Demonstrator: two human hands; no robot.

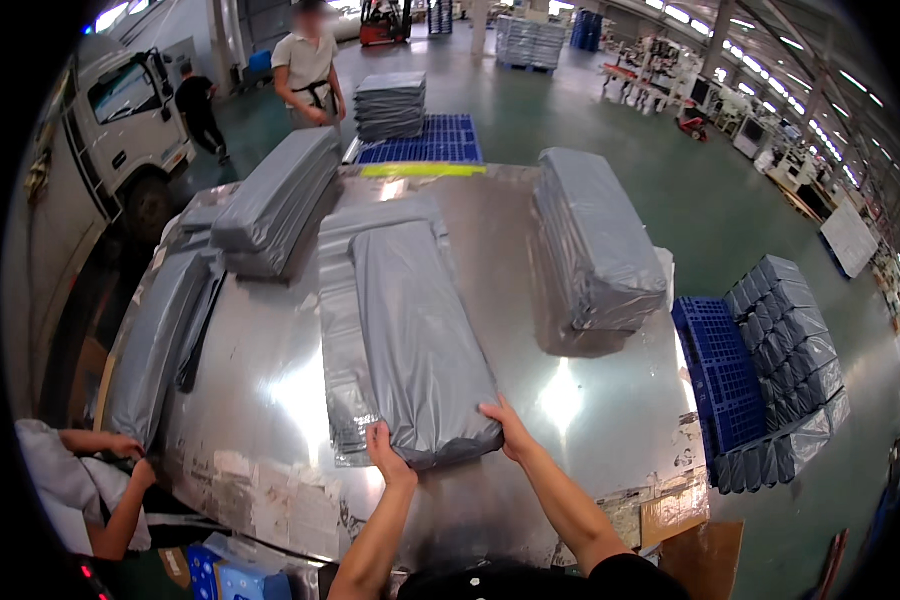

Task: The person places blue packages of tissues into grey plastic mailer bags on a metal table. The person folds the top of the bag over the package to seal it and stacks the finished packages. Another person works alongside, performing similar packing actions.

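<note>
A long package in grey plastic (420,330) lies in the middle of the metal table, its near end toward me. My left hand (390,460) grips the near left corner, fingers at the side and under the edge. At the near right corner, my right hand (511,428) holds on, thumb on top and the other fingers mostly hidden. Beneath the package and sticking out along its left side and far end are flat grey plastic bags (340,330).
Grey package stacks stand on the metal table (260,350) at right (600,235) and far left (275,195). Another person's hands (135,455) work at a left-edge package (155,340). A person (308,75) stands beyond. Blue pallets (720,370) bear packages; a truck (120,130) stands left.
</note>
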